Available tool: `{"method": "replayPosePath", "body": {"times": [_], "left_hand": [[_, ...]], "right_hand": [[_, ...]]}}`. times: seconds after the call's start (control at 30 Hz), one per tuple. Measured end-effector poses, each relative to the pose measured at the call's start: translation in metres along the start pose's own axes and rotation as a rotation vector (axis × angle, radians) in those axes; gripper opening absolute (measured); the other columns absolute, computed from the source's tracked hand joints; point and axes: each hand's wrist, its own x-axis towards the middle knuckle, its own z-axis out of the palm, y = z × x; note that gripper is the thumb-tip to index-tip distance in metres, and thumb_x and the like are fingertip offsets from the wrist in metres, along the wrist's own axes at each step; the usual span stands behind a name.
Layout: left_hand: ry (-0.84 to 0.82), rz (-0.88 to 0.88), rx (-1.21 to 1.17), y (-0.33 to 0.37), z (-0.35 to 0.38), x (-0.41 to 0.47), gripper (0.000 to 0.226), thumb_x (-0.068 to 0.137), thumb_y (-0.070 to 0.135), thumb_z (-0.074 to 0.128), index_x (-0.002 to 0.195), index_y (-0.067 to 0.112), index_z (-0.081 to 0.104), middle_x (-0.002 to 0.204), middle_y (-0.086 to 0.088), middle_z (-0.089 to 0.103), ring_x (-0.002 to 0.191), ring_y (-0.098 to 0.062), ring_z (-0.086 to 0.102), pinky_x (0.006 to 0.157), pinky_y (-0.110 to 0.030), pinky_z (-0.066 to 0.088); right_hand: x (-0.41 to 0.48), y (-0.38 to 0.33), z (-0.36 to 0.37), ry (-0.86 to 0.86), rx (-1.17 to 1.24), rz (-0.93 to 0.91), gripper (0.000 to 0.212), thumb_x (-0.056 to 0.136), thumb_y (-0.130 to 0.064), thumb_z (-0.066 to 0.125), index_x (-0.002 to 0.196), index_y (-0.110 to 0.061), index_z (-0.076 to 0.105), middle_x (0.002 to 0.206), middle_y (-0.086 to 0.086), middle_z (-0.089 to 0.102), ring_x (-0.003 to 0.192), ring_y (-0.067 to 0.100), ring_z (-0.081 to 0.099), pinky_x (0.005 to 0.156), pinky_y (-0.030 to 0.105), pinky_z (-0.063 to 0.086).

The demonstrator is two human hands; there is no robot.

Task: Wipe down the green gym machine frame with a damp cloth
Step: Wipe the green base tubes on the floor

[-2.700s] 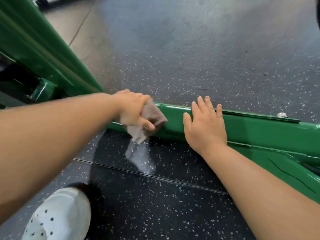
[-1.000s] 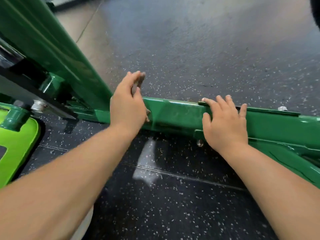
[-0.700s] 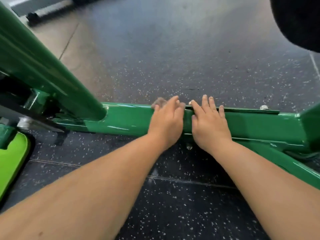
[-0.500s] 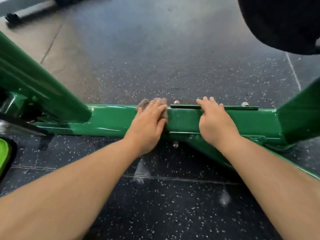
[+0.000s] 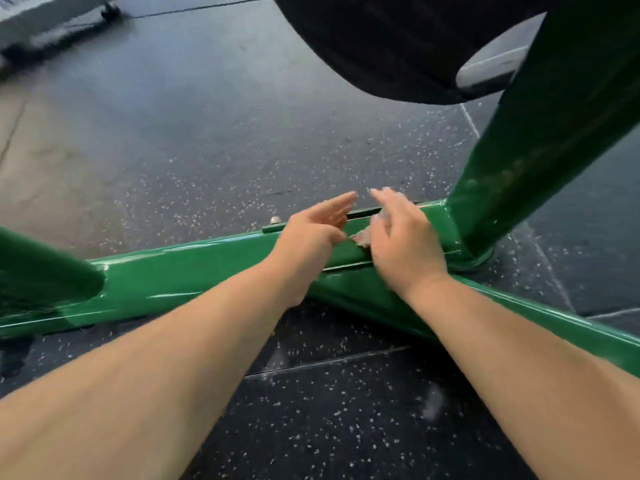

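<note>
Where frame (image 5: 190,268) meets speckled floor (image 5: 207,150) | L hand (image 5: 311,237) flat, empty | R hand (image 5: 408,244) + cloth (image 5: 362,240), grip blurred

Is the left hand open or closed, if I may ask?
Open: the left hand has straight fingers, holding nothing; the cloth is at the right hand.

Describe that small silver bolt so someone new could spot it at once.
Find the long green frame beam lying across the speckled floor. Along its far top edge runs a thin green plate; the bolt sits on the plate's left end, just left of the left hand. It is the only pale, domed metal head visible on all-green paint.
</note>
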Motion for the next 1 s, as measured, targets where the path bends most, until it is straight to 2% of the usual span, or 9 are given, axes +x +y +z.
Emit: {"method": "replayPosePath", "body": {"times": [0.13,0.27,0.37,0.53,0.63,0.77,0.87,0.93,1.0], "left_hand": [[0.295,-0.001,0.524,-0.011,-0.04,0.005,0.055,0.088,-0.008,0.043,0.124,0.027,0.065,0.127,0.004,0.063,0.111,-0.011,0.058,0.093,-0.02,0.042],[0.034,0.221,1.393,-0.019,-0.038,0.009,0.045,0.098,0.025,0.051,0.143,0.029,0.048,0.157,0.007,0.034,0.147,-0.02,0.024,0.12,-0.031,0.018],[0.008,0.171,1.334,-0.013,-0.029,0.019,0.047,0.098,0.032,0.053,0.145,0.032,0.045,0.158,0.01,0.03,0.147,-0.026,0.024,0.12,-0.036,0.019],[-0.076,0.089,1.228,0.002,-0.041,0.02,0.067,0.089,0.011,0.055,0.146,0.041,0.04,0.144,0.014,0.051,0.119,-0.017,0.059,0.099,-0.024,0.042],[-0.146,0.043,1.31,0.014,-0.054,0.026,0.074,0.09,0.018,0.062,0.151,0.041,0.028,0.146,0.013,0.048,0.131,-0.017,0.05,0.105,-0.025,0.036],[-0.134,-0.012,1.348,0.008,-0.057,0.026,0.069,0.093,0.035,0.064,0.153,0.032,0.029,0.154,0.007,0.038,0.138,-0.02,0.04,0.112,-0.03,0.031],[-0.098,-0.057,1.31,0.001,-0.061,0.03,0.069,0.093,0.038,0.064,0.152,0.031,0.029,0.153,0.003,0.041,0.136,-0.025,0.043,0.115,-0.04,0.03],[-0.05,-0.109,1.306,0.0,-0.063,0.034,0.076,0.088,0.048,0.066,0.152,0.031,0.029,0.151,0.0,0.043,0.135,-0.03,0.043,0.114,-0.045,0.032],[0.002,-0.133,1.293,-0.003,-0.066,0.035,0.083,0.083,0.055,0.068,0.152,0.029,0.03,0.156,-0.001,0.036,0.138,-0.031,0.04,0.114,-0.045,0.032]], "right_hand": [[-0.011,-0.017,0.035,-0.328,-0.282,-0.218,0.056,0.102,-0.023,0.029,0.156,-0.021,0.021,0.165,0.002,0.014,0.153,0.019,0.005,0.122,0.039,-0.006],[-0.014,0.027,-0.005,-0.155,-0.266,0.012,0.063,0.1,-0.019,0.036,0.158,-0.022,0.011,0.166,0.003,-0.001,0.152,0.021,-0.008,0.122,0.035,-0.005],[-0.02,0.052,-0.023,-0.113,-0.354,0.042,0.059,0.101,-0.015,0.038,0.156,-0.01,0.018,0.165,0.009,0.01,0.153,0.021,0.002,0.123,0.031,0.004],[0.004,0.003,-0.001,-0.255,-0.184,-0.021,0.066,0.096,-0.001,0.039,0.156,-0.016,0.018,0.165,0.004,0.013,0.152,0.017,0.009,0.121,0.03,0.006],[0.007,-0.01,0.01,-0.454,-0.194,-0.207,0.069,0.098,-0.006,0.042,0.158,-0.021,0.012,0.166,-0.001,0.01,0.152,0.013,0.006,0.121,0.029,0.002],[0.018,0.028,-0.011,-0.062,-0.332,0.053,0.038,0.089,-0.011,0.061,0.126,-0.017,0.055,0.136,0.002,0.047,0.133,0.026,0.037,0.109,0.04,0.035],[0.033,0.019,-0.011,-0.043,-0.094,0.225,0.031,0.091,-0.005,0.062,0.119,-0.015,0.059,0.12,0.0,0.054,0.119,0.024,0.05,0.088,0.032,0.049],[0.046,0.001,-0.002,-0.079,0.054,0.178,0.029,0.093,-0.003,0.053,0.115,-0.021,0.061,0.118,-0.005,0.058,0.104,0.022,0.06,0.079,0.031,0.053],[0.056,-0.018,0.015,-0.258,-0.061,0.069,0.034,0.091,-0.012,0.055,0.122,-0.026,0.059,0.124,-0.003,0.063,0.11,0.026,0.061,0.091,0.04,0.051]]}}
